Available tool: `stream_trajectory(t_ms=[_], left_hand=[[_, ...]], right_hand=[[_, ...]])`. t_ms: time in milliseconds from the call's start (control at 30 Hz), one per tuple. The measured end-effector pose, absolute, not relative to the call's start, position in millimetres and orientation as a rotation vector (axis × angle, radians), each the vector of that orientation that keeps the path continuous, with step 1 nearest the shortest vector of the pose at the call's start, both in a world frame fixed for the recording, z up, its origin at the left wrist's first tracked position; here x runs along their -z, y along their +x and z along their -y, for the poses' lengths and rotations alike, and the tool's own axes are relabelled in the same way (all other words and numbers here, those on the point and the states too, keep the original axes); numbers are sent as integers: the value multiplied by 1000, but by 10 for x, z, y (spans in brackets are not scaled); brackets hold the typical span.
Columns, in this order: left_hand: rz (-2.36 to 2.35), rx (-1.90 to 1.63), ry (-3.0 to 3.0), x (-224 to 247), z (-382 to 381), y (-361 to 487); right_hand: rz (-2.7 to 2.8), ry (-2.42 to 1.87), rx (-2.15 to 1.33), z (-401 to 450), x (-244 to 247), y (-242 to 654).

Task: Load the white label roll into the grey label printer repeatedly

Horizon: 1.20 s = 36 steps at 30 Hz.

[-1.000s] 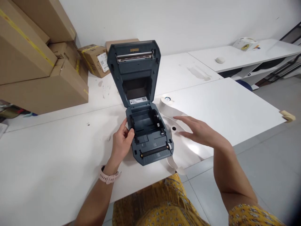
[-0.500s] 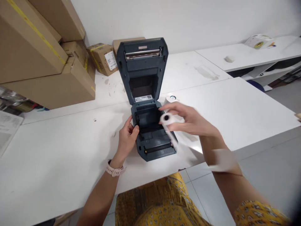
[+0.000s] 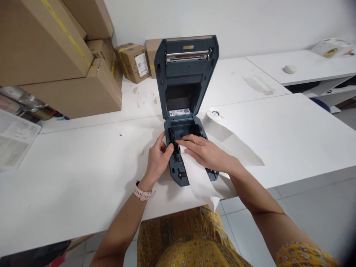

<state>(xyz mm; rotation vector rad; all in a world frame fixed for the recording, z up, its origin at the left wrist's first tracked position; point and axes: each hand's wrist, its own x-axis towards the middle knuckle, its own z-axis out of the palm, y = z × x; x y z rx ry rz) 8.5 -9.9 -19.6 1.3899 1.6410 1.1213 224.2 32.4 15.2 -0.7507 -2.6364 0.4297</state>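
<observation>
A dark grey label printer (image 3: pixel 182 180) stands on the white table with its lid (image 3: pixel 183 79) raised. My left hand (image 3: pixel 159 157) grips the printer's left side wall, the thumb over the inner edge beside the roll holder. In my right hand (image 3: pixel 204 150) is a small white paper roll (image 3: pixel 182 148), held over the printer's open bay between the two dark holders. Its loose paper strip (image 3: pixel 197 176) runs forward across the roller and past the table edge. My right fingers cover most of the roll.
Behind the printer's right side lies another white label roll (image 3: pixel 214 114), its strip (image 3: pixel 236 142) trailing right across the table (image 3: pixel 278 122). Cardboard boxes (image 3: pixel 83 92) are stacked at the back left. A printed sheet (image 3: pixel 16 137) lies at far left, a white box (image 3: pixel 332 48) at back right.
My right hand has brought the paper roll from the printer's right side leftward into the bay. The loose strip now hangs over the front. My left hand stays on the printer's side.
</observation>
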Motion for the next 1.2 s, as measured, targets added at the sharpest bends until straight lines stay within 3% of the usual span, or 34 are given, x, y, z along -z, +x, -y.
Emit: stream_trajectory(t_ms=[233, 800, 1200], left_hand=[[-1524, -1227, 1291, 206, 62, 150], [-1508, -1206, 1284, 225, 65, 137], [-1501, -1216, 1279, 211, 56, 134]], right_hand=[[2580, -767, -348, -260, -185, 2230], [2592, -708, -642, -386, -255, 2461], [2553, -730, -591, -309, -221, 2443]])
